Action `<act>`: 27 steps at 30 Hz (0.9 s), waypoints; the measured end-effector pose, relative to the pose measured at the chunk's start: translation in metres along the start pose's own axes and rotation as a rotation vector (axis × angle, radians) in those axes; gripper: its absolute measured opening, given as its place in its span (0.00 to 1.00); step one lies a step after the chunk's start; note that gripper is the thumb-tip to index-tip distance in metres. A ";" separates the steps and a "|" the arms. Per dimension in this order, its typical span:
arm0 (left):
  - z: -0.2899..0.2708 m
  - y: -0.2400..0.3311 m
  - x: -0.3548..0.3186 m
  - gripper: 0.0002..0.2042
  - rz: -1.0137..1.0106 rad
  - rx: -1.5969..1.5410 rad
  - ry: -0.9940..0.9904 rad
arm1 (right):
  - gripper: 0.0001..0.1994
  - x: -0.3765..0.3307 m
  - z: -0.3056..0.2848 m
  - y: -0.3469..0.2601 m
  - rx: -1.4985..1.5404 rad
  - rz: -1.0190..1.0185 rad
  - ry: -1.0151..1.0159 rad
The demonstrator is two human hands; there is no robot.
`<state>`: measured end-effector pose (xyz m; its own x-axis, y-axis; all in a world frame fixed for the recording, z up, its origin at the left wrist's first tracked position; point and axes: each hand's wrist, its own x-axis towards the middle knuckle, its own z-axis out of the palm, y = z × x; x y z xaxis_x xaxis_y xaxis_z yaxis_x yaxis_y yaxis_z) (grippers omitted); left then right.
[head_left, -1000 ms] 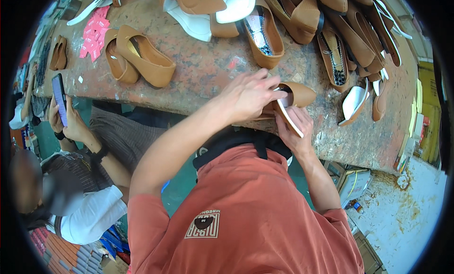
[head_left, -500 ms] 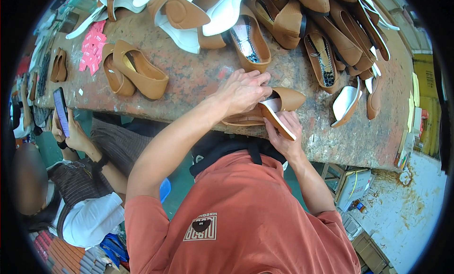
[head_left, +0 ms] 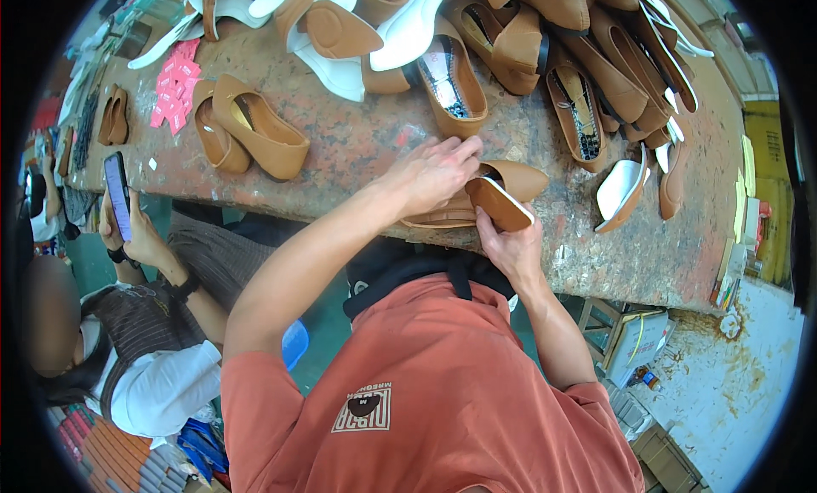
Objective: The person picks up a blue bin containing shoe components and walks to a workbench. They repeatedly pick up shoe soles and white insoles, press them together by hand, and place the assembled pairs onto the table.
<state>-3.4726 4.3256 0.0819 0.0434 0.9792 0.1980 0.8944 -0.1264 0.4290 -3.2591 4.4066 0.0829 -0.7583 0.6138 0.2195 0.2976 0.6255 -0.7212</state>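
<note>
In my right hand [head_left: 513, 244] a tan insole [head_left: 504, 207] with a white edge is gripped between thumb and fingers and tilted upward. Just behind it lies a tan pointed flat shoe [head_left: 521, 180], its toe to the right. My left hand [head_left: 436, 176] reaches over the shoe's heel end, fingers bent and close together; whatever they pinch is hidden. Beneath that hand, at the table's front edge, part of another tan shoe [head_left: 441, 216] shows. Beyond my left fingertips stands an open tan shoe [head_left: 455, 84] with a patterned lining.
A heap of tan shoes [head_left: 625, 88] covers the far right of the worn table [head_left: 340, 165]. White-backed insoles [head_left: 408, 29] lie at the back. A pair of flats [head_left: 264, 131] and pink tags [head_left: 176, 84] are left. Beside me a seated person [head_left: 153, 340] holds a phone [head_left: 117, 195].
My right hand has turned the insole so its tan face shows more. My left hand has drawn slightly away from the insole, its fingers less deep at the shoe.
</note>
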 end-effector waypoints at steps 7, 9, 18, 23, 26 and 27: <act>-0.017 0.014 -0.018 0.11 -0.010 0.083 0.023 | 0.11 0.017 0.002 -0.015 -0.240 0.127 -0.032; -0.026 0.034 -0.024 0.17 -0.006 0.066 -0.067 | 0.13 0.017 0.002 -0.013 -0.297 0.163 -0.086; -0.016 0.054 -0.038 0.31 -0.134 0.080 -0.294 | 0.05 0.015 -0.004 -0.040 -0.337 -0.116 0.043; -0.023 0.042 -0.048 0.28 -0.131 -0.154 -0.239 | 0.08 0.021 -0.006 -0.026 -0.492 -0.221 -0.173; -0.033 0.034 -0.052 0.37 0.132 0.017 -0.075 | 0.10 0.027 -0.021 -0.010 -0.388 -0.247 -0.325; -0.032 0.030 -0.051 0.46 0.122 0.154 -0.296 | 0.10 0.036 -0.029 -0.008 -0.308 -0.289 -0.347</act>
<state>-3.4623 4.2665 0.1125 0.2607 0.9648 -0.0338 0.9305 -0.2418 0.2751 -3.2720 4.4377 0.1154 -0.9657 0.2340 0.1129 0.1656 0.8891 -0.4267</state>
